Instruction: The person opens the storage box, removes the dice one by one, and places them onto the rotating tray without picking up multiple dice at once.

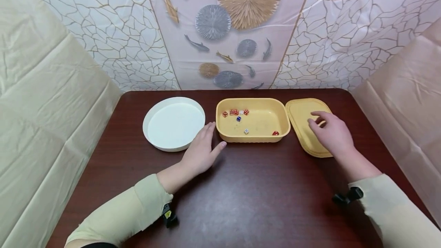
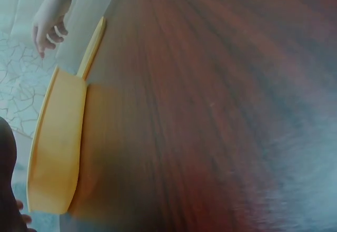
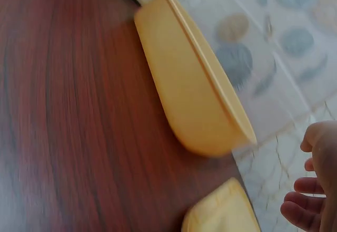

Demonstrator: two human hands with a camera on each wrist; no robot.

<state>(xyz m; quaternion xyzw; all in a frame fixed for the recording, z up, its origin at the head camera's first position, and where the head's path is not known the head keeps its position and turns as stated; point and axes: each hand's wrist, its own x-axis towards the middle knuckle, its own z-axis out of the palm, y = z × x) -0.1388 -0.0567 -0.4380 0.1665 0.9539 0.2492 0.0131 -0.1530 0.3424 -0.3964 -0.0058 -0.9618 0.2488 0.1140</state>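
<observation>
A yellow rectangular container (image 1: 255, 139) stands in the middle, holding several red dice (image 1: 246, 112), a blue die (image 1: 239, 119) and white dice (image 1: 246, 131). My left hand (image 1: 200, 152) reaches to its left end, fingers straight and thumb spread, fingertips right at the rim. Over the yellow lid (image 1: 306, 125) hovers my right hand (image 1: 332, 131), its fingers loosely bent with nothing between them. The right wrist view shows those bent fingers (image 3: 303, 203) beside the container (image 3: 184, 79). From the left wrist, the container's side (image 2: 58, 142) shows, with the dice hidden behind its wall.
A round white tray (image 1: 173, 125) sits left of the container, close by my left hand. Everything stands on a dark reddish-brown table (image 1: 255, 194). Patterned cloth (image 1: 127, 30) hangs behind, and plain beige cloth (image 1: 44, 106) closes off the sides.
</observation>
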